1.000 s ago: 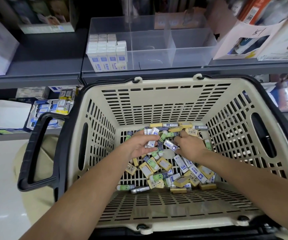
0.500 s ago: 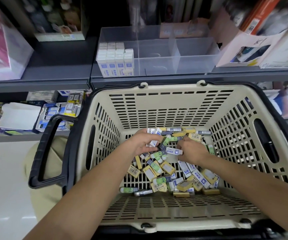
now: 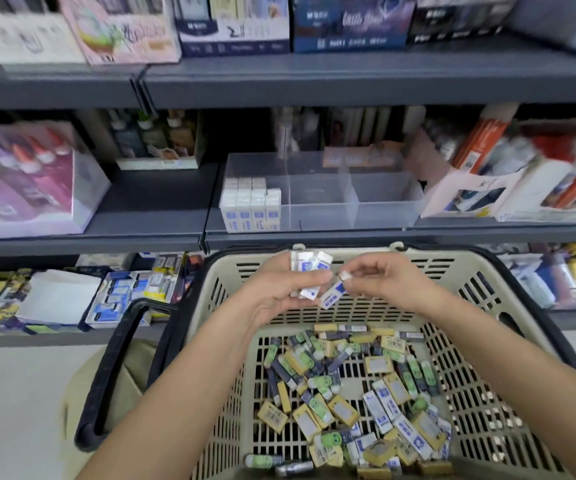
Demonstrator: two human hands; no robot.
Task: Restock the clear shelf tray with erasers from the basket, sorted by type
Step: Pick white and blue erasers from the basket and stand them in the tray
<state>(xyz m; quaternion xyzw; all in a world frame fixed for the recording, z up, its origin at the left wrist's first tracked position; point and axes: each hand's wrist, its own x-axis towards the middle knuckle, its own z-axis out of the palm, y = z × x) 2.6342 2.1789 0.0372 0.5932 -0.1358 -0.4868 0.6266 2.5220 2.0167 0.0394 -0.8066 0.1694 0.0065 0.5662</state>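
Across the basket [image 3: 487,306] floor mixed erasers [image 3: 348,393] lay unsorted, near its far rim the left hand [image 3: 276,292] gripped several white erasers [image 3: 309,268], the right hand [image 3: 383,282] pinched a blue-labelled eraser [image 3: 335,296], and the clear tray [image 3: 383,209] beyond held stock only at its left end.

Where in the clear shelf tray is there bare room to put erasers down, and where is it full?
The clear tray is bare in the middle, between the block of white-blue erasers and the divider, and at the right, between that divider and the tray's right wall. The left end is packed with that block.
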